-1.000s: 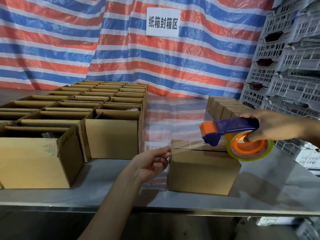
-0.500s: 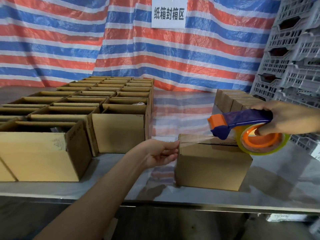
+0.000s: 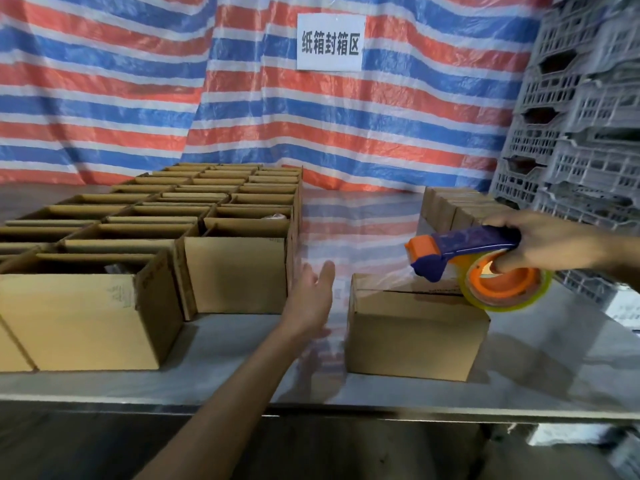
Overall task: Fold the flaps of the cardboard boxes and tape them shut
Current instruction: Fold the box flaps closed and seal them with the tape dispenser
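Released from the tape, left hand now hangs open, fingers straight, just left of the box. Right hand grips the dispenser above the box top. Best to drag it rightward along the seam, low and taut.

A white sign hangs on the striped tarp, with stacked grey crates alongside.

Matt brown cardboard box on glossy, reflective metal table; shiny plastic tape dispenser.
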